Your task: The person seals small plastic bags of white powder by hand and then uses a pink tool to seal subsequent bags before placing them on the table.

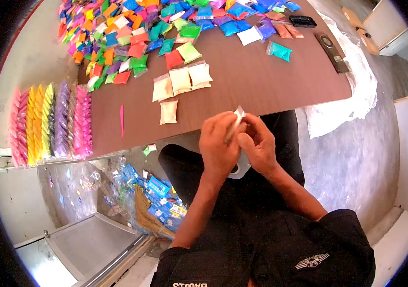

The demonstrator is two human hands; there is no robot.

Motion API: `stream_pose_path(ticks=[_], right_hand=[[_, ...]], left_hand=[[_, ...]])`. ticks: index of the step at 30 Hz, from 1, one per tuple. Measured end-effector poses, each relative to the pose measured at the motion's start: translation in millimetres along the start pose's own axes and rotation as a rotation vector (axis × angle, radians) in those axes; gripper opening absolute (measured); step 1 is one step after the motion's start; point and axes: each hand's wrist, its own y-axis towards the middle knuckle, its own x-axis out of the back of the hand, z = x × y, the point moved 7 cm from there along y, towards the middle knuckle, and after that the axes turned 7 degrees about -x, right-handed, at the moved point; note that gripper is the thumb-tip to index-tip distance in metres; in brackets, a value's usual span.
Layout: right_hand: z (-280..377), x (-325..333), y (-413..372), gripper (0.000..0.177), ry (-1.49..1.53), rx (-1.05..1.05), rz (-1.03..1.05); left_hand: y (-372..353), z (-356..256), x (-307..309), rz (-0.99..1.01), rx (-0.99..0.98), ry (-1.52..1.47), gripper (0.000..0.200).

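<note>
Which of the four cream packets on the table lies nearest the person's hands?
The lone cream packet below the row of three, toward the edge of the table; the left hand and right hand pinch a small white packet.

A brown table (261, 81) is carrying four cream packets (180, 80) lying near its front edge, a thin pink stick (122, 120) lying to their left, a heap of coloured packets (132, 28) spreading across the far end, and a flat black device (332, 52) sitting at the right edge
</note>
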Motion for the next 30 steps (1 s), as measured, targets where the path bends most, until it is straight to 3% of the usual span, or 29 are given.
stream_pose_path(ticks=[3,6,7,8,11,14,22,27,30], right_hand=[[0,6,-6,0.035,-0.013,-0.052,-0.005],[-6,16,-12,0.028,0.014,-0.116,-0.036],[-11,18,-14,0.027,0.087,-0.16,-0.036],[-17,19,-15,0.027,0.161,-0.203,-0.034],[-20,12,-20,0.028,0.177,-0.23,0.045],[-13,2,-23,0.025,0.14,-0.249,0.078],[-24,7,-29,0.017,0.071,-0.266,0.136],[-24,6,-28,0.017,-0.041,-0.102,0.099],[-33,7,-36,0.019,0.012,-0.305,0.112]], left_hand=[[-15,-20,-4,0.192,-0.151,0.106,0.045],[-29,-19,5,0.227,-0.089,-0.039,0.051],[-34,-9,8,0.196,0.064,-0.162,0.049],[-36,-8,9,0.196,0.064,-0.162,0.049],[-51,16,8,0.094,0.552,-0.53,0.025],[-58,18,10,0.136,0.637,-0.459,0.02],[-70,19,8,0.095,0.574,-0.538,0.014],[-76,25,5,0.111,0.593,-0.507,0.014],[-76,26,7,0.093,0.547,-0.47,0.014]])
